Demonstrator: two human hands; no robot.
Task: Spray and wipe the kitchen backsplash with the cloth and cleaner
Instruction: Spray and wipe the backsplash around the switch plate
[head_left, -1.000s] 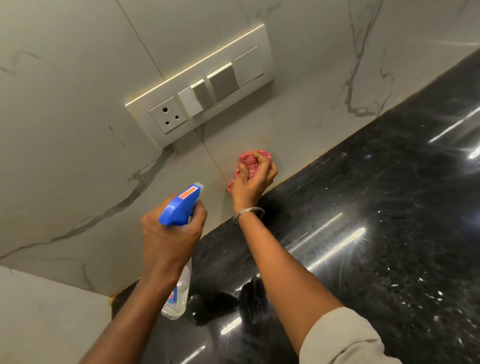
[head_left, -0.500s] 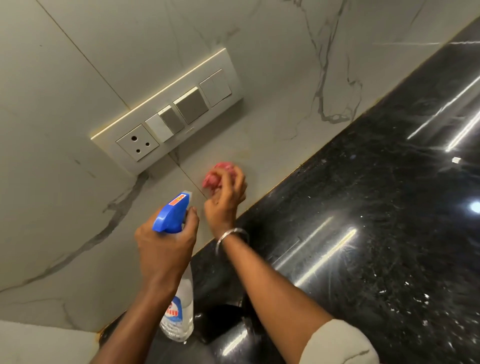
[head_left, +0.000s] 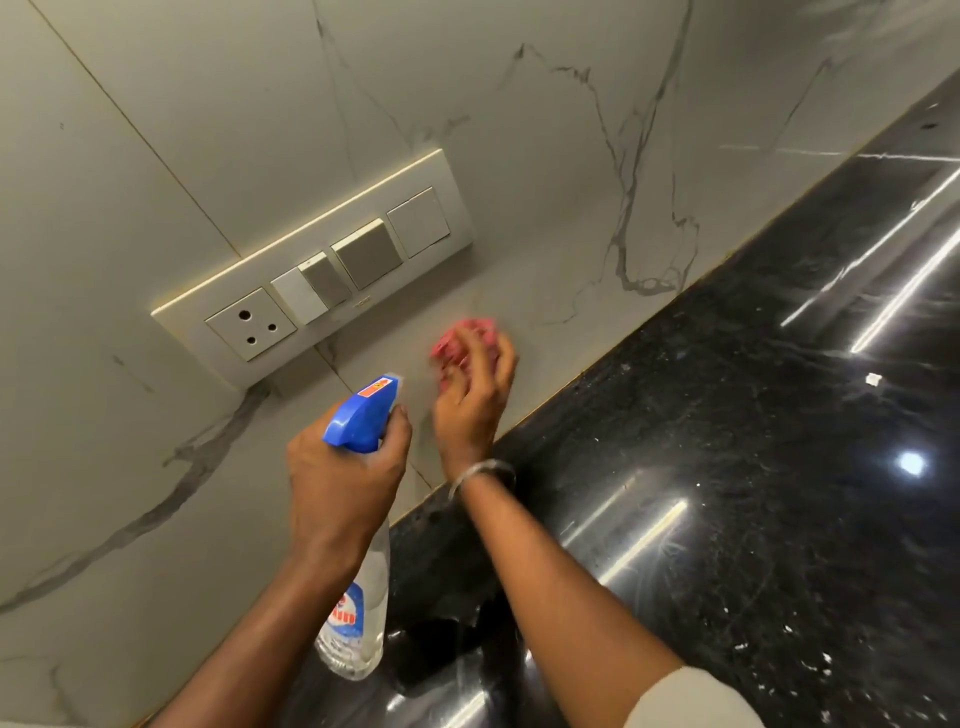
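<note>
The backsplash is pale marble-look tile with grey veins. My right hand grips a bunched pink cloth and presses it against the tile just below and right of the switch panel; the cloth is blurred. My left hand holds a clear spray bottle by its neck, fingers round the blue trigger head, nozzle pointing at the wall. The bottle hangs above the counter's back edge.
A cream switch panel with a socket and several switches sits on the wall above my hands. The glossy black granite counter stretches to the right, with bright light reflections and a small white speck.
The cloth in my right hand has slid along the tile below the switch panel. My left hand keeps the bottle raised beside it. The view has shifted, moving the panel in frame.
</note>
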